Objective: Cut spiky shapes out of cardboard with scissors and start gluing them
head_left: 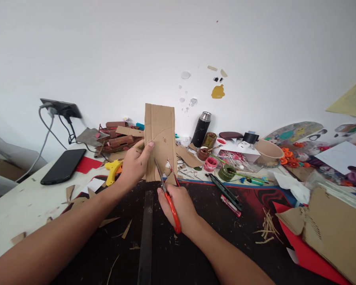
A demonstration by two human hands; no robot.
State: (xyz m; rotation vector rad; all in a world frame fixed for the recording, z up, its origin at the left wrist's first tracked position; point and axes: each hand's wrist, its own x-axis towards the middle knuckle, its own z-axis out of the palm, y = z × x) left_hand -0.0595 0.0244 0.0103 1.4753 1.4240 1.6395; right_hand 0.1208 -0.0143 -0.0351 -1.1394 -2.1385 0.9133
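While the left hand [137, 161] pinches cardboard [160, 122], the right hand [182, 205] below it grips scissors [173, 213]; the lower edge looks partly cut, the top whole.

A white table [32, 200] shows at left, bearing a black phone [63, 167] and, at lower left, a cardboard scrap [18, 238]. A dark mat [178, 263] spreads over the bottom centre; on it lie a grey ruler [145, 237] at lower centre, a dark-green cutter [225, 192] right of centre and pale strips [268, 227] at lower right.
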